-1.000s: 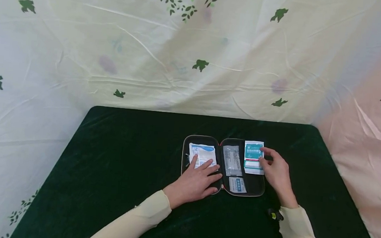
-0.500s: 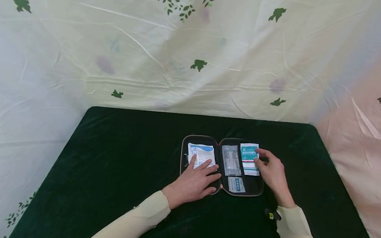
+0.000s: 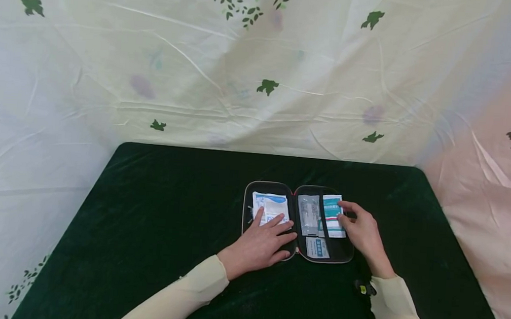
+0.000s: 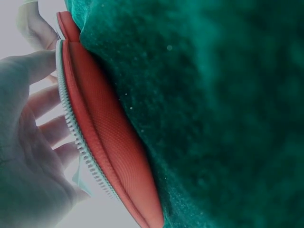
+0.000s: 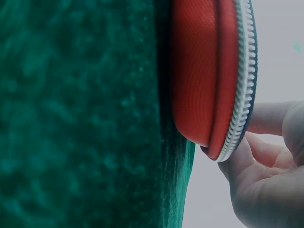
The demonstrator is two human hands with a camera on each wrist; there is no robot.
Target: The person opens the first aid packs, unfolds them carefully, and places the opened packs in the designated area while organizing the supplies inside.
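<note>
An open zip case (image 3: 341, 252), black inside and red outside, lies on the table. My left hand (image 3: 259, 245) rests spread over its left half, fingers straight, touching a white and blue packet (image 3: 271, 202). My right hand (image 3: 365, 235) pinches the right edge of a teal and white packet (image 3: 335, 228) in the right half. That packet's left part is behind a black strap (image 3: 324, 218). Left of the strap lies a clear sachet (image 3: 309, 215), with a small white and blue packet (image 3: 317, 248) below it. In the wrist views, the case wall hides the fingertips.
A dark green cloth (image 3: 167, 212) covers the table. Pale printed curtains (image 3: 199, 76) hang behind it and along both sides. A small dark object with a yellow-green mark (image 3: 364, 287) is beside the right cuff.
My right hand has moved the teal and white packet left and slightly toward me, so its left part has slid behind the strap. The left hand has stayed in place.
</note>
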